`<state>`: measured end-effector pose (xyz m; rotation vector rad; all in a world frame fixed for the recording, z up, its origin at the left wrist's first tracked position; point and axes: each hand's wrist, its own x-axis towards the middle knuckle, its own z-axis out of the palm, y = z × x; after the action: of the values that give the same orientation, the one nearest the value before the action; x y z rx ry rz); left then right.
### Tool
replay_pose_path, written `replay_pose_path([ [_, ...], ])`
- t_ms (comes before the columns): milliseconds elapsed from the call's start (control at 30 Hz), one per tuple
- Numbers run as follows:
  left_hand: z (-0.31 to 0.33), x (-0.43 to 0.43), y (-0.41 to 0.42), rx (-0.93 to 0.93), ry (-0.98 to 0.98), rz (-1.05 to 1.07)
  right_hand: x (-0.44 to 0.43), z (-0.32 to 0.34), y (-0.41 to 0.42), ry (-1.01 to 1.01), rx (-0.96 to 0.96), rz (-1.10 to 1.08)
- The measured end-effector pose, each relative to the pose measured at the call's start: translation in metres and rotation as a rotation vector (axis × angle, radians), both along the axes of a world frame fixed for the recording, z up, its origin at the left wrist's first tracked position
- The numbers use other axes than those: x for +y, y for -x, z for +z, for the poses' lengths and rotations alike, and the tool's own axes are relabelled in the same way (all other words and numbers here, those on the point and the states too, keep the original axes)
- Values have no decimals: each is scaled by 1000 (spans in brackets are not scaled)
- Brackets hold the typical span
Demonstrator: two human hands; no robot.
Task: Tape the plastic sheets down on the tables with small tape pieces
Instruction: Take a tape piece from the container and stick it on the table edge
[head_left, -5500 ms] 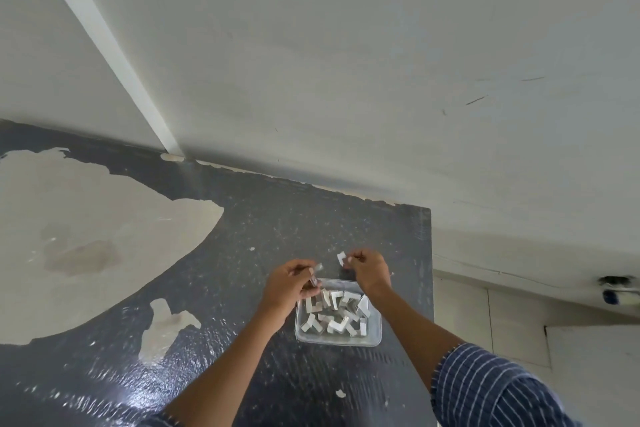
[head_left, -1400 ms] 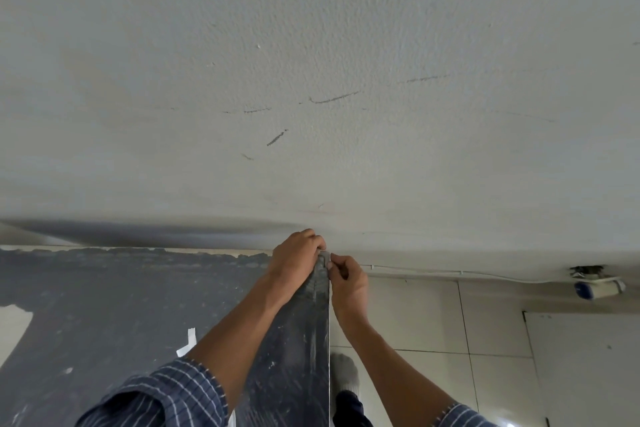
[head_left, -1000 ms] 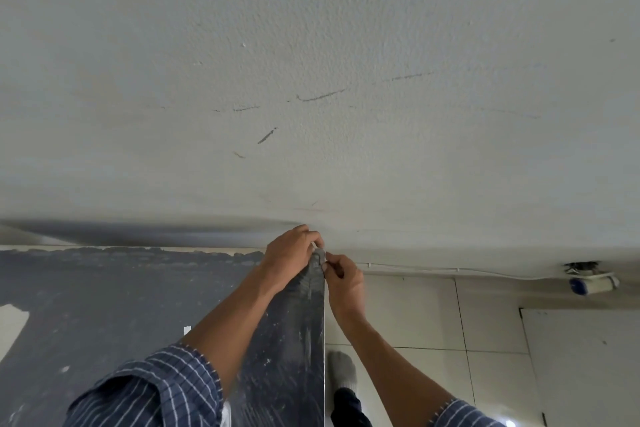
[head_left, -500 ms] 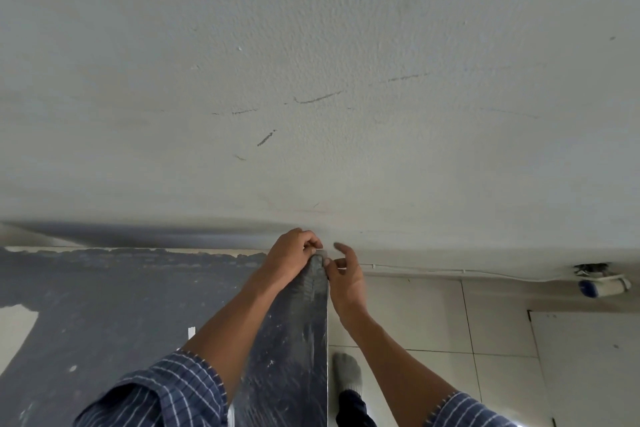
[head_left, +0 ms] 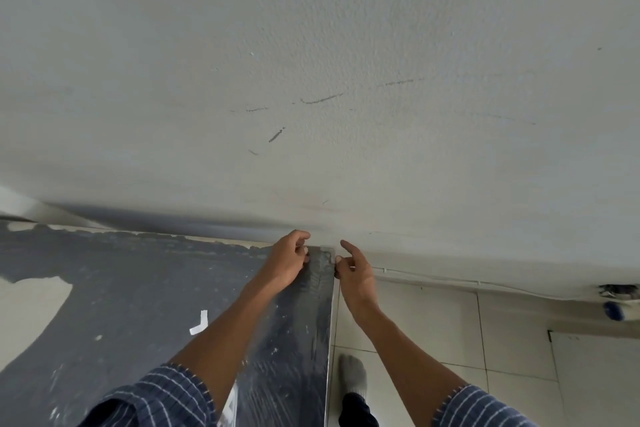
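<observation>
Scuffed white wall (head_left: 346,45); tiled floor (head_left: 433,322); grey sock (head_left: 353,374).

Glossy plastic sheet (head_left: 304,340) flat on dark table (head_left: 121,288), small tape piece (head_left: 327,254) at far-right corner

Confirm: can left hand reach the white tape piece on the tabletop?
Probably yes: white tape piece lies uncovered on the table beside the left forearm; left hand need only draw back from the corner.
</observation>
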<state>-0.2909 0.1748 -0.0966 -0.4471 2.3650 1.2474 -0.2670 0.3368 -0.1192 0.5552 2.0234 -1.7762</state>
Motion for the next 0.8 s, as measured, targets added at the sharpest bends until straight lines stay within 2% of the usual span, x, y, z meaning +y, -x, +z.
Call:
replay_pose_path([
  [200,21,-32,-38,116,50,46,-3,13,0,-69,-30,72],
  [333,37,-63,-71,82,21,71,-14,31,-23,-353,48,89],
  [433,48,-88,-99,133,47,80,-33,46,-61,-456,122,88],
  [567,58,-118,-141,190,56,23,-67,60,-116,-431,224,129],
  [800,74,-156,-224,240,7,13,-124,92,-201,-401,234,304],
])
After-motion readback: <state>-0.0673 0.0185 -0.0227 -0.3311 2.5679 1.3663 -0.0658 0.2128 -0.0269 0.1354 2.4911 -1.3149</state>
